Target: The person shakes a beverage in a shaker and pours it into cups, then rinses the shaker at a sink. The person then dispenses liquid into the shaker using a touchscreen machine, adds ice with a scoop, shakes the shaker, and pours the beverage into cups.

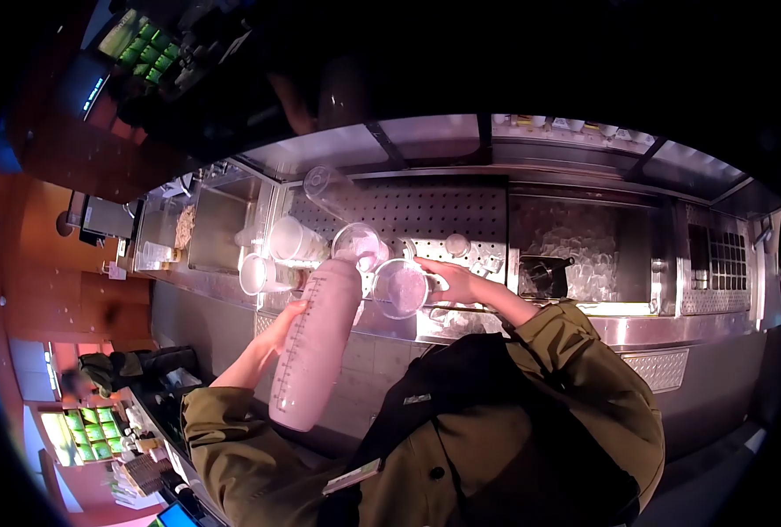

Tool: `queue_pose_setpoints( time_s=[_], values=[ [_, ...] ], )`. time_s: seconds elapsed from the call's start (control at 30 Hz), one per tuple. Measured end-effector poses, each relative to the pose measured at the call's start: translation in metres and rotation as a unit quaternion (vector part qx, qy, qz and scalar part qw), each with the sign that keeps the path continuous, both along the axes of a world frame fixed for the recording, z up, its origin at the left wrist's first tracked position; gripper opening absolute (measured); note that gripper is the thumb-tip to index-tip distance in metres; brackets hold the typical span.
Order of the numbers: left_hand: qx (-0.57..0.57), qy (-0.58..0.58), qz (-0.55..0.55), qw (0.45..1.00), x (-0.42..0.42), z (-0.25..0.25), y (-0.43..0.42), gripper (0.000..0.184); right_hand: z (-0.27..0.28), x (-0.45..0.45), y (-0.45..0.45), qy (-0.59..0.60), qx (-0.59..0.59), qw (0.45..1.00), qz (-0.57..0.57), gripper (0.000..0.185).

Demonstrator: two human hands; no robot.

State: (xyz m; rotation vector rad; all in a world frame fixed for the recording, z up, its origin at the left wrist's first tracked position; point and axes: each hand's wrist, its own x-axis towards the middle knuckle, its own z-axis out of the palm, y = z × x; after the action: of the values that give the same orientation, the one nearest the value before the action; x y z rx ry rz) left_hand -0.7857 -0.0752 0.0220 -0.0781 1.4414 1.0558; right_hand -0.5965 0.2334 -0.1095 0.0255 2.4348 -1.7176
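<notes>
My left hand (290,327) is wrapped round a large pinkish shaker bottle (316,351) with measuring marks down its side. The bottle is tilted, its top end at the rim of a clear plastic cup (355,235) that has pale pink contents. Closed round the side of a second clear cup (401,290), my right hand (450,283) holds it just right of the bottle's top; something pale and frothy-looking is inside. Left of these stand a whitish cup (292,237) and another clear cup (257,274). A clear measuring jug (329,189) lies behind them.
A perforated metal drain tray (443,206) lies behind the cups. To the right is an ice bin (575,237) with a black scoop-like container (544,277). Further right sits a dark grid (720,255). Another person (109,369) is at the far left.
</notes>
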Motion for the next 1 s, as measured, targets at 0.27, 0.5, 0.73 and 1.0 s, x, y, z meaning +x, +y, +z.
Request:
queue_pose_setpoints(
  time_s=[0.27, 0.5, 0.73, 1.0],
  values=[
    [-0.016, -0.068, 0.023, 0.997, -0.017, 0.028, 0.019, 0.065, -0.002, -0.014, 0.023, 0.074, -0.052, 0.996, -0.013, 0.056],
    [-0.002, -0.136, 0.03, 0.99, -0.015, 0.042, 0.029, 0.057, 0.048, -0.032, 0.023, 0.057, -0.061, 0.996, -0.031, 0.049],
    [-0.017, -0.107, -0.022, 0.994, -0.018, 0.048, 0.031, 0.063, 0.034, -0.059, 0.014, 0.07, -0.077, 0.994, -0.015, 0.044],
    [-0.033, -0.075, -0.071, 0.994, -0.019, 0.044, 0.028, 0.069, 0.032, -0.072, 0.008, 0.054, -0.088, 0.995, -0.013, 0.04]
  ],
)
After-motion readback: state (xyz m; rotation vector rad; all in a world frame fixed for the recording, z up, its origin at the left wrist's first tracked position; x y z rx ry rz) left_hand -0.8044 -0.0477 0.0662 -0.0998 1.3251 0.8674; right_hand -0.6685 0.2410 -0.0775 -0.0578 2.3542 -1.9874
